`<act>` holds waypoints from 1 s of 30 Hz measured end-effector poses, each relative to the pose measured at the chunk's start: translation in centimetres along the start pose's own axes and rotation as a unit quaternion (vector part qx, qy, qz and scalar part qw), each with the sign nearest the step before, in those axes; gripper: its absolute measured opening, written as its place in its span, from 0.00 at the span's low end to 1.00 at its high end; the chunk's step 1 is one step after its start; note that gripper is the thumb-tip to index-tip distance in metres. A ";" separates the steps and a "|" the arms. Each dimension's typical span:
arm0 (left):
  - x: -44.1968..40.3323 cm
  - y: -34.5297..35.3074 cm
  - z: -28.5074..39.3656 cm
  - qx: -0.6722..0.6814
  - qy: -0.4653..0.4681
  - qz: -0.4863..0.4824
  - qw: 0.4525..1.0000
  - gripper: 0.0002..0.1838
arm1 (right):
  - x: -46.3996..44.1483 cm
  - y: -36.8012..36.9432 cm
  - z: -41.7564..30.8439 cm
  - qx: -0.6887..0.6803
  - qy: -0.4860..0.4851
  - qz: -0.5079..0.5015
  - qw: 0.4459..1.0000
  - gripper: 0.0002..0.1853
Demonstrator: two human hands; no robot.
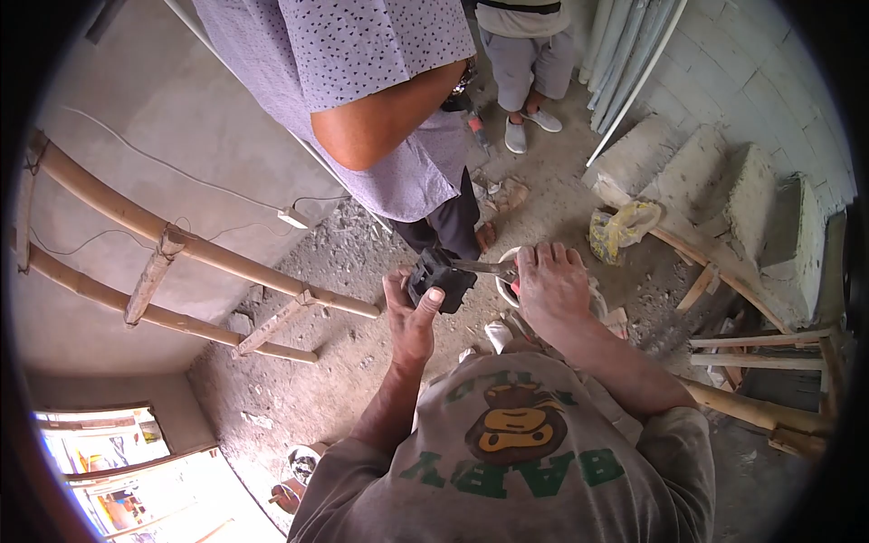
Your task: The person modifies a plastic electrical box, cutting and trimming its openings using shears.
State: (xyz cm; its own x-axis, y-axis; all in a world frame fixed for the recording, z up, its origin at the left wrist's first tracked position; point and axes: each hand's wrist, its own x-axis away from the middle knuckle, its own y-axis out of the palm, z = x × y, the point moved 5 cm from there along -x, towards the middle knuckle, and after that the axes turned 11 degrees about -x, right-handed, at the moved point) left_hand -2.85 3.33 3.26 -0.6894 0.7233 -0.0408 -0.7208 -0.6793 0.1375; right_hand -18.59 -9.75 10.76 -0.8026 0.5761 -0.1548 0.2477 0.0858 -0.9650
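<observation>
A black boxy part [441, 282] is held up in front of the chest by my left hand [410, 317], its thumb pressed on the near side. My right hand [549, 288] is wrapped round the red handle [516, 285] of a metal-shafted tool [484, 267]. The shaft points left, and its tip meets the upper right side of the black part. Whether the tip is inside the part cannot be made out.
A person in a patterned shirt [398, 118] stands close ahead; another person [528, 54] is farther back. A bamboo ladder [217, 262] lies left. Concrete steps [697, 172], a yellow bag [623, 231] and a wooden frame [760, 340] are right. A white bucket [503, 288] sits beneath my right hand.
</observation>
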 end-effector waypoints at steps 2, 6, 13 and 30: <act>0.0 0.0 0.1 -0.006 -0.004 -0.010 1.000 0.28 | 0.0 0.1 0.3 -0.004 -0.016 -0.009 1.000 0.22; -0.4 -0.5 0.4 -0.022 -0.025 -0.073 0.997 0.28 | 0.2 -0.1 1.6 -0.030 -0.074 -0.012 0.997 0.19; -0.5 -3.8 0.9 0.032 -0.095 -0.316 0.943 0.32 | 0.3 -1.5 4.5 -0.172 0.078 -0.177 0.966 0.16; -1.0 -1.2 0.2 0.190 -0.066 -0.123 0.972 0.34 | 0.8 -2.1 0.0 -0.017 -0.012 0.031 0.999 0.25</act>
State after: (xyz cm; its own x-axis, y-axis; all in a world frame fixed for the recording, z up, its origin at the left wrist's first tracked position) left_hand -1.31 3.47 3.36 -0.4653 0.8851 0.0053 -0.7673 -0.4063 0.4962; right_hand -19.70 -9.45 12.67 -0.7980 0.5614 -0.2192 0.3148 0.0780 -0.9460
